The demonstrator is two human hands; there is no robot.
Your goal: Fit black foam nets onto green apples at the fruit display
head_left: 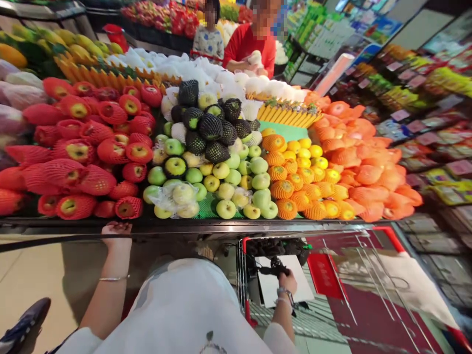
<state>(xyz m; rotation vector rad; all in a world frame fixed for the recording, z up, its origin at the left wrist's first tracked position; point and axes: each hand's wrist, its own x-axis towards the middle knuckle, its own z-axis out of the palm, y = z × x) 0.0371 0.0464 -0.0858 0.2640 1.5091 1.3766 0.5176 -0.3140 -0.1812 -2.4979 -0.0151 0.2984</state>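
Observation:
My left hand (pixel 116 229) is at the front edge of the fruit stand (pixel 206 228), its fingers curled against the rim. Just above it lie apples in red foam nets (pixel 128 208). Down in the shopping cart (pixel 241 275), my right hand (pixel 288 281) is closed on a black object with a handle-like part (pixel 277 267); its exact kind is unclear. Under that hand sits a white flat-topped box or board (pixel 267 287). Green apples (pixel 225 209), some in black nets, fill the middle of the stand, with orange-netted fruit (pixel 286 208) to their right.
Fruit in orange wrapping (pixel 372 179) is heaped at the right end. Behind the stand are a person in red (pixel 249 49) and a smaller person (pixel 208 42). Packaged goods on shelves (pixel 424 123) line the right side. A shoe (pixel 27 322) shows at lower left.

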